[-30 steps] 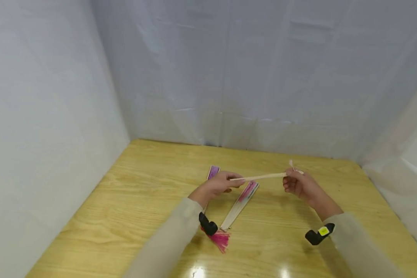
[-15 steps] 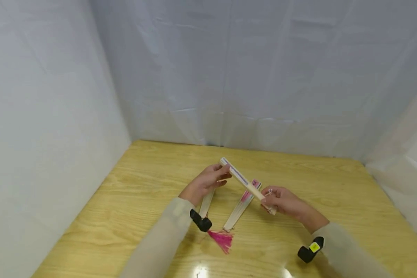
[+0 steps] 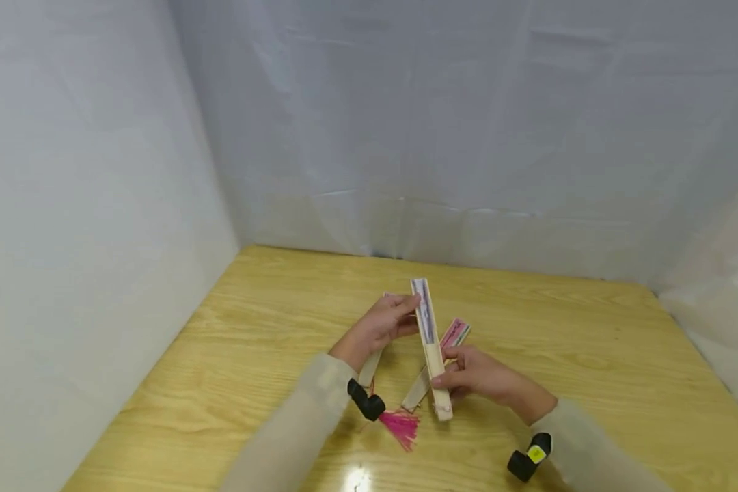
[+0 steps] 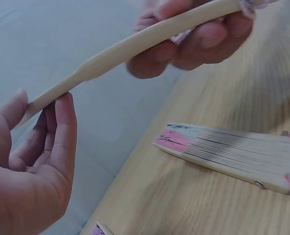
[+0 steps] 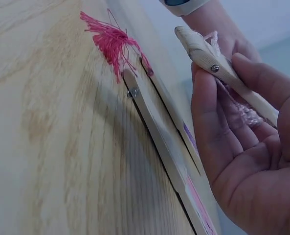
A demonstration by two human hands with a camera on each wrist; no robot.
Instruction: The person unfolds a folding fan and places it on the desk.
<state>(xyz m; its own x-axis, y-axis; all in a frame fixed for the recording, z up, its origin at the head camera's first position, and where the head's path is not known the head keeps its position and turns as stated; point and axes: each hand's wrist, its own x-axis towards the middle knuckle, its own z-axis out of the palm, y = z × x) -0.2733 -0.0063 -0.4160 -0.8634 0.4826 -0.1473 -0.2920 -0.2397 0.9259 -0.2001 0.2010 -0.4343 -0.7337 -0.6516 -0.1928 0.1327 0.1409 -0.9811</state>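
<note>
A closed folding fan (image 3: 427,321) with pale wooden ribs and a purple-grey edge is held up above the table, its far end tilted slightly left. My left hand (image 3: 378,326) pinches its upper part between thumb and fingers. Near the riveted end, my right hand (image 3: 482,376) grips the same fan. A pale pink cord (image 5: 250,113) lies among the right fingers. Beneath, a second closed fan (image 4: 233,152) with a pink and blue edge rests on the table, partly covered in the head view. A third fan (image 3: 369,372) lies further left, mostly hidden behind my left hand.
Bright pink tassel threads (image 3: 401,429) spread over the wooden table (image 3: 270,321) near the riveted ends of the lying fans. White sheeting (image 3: 369,137) hangs behind the table and along both sides.
The held fan has turned from nearly level to nearly upright in the head view, showing its purple-grey edge. My right hand has come left and nearer to me; my left hand has barely shifted.
</note>
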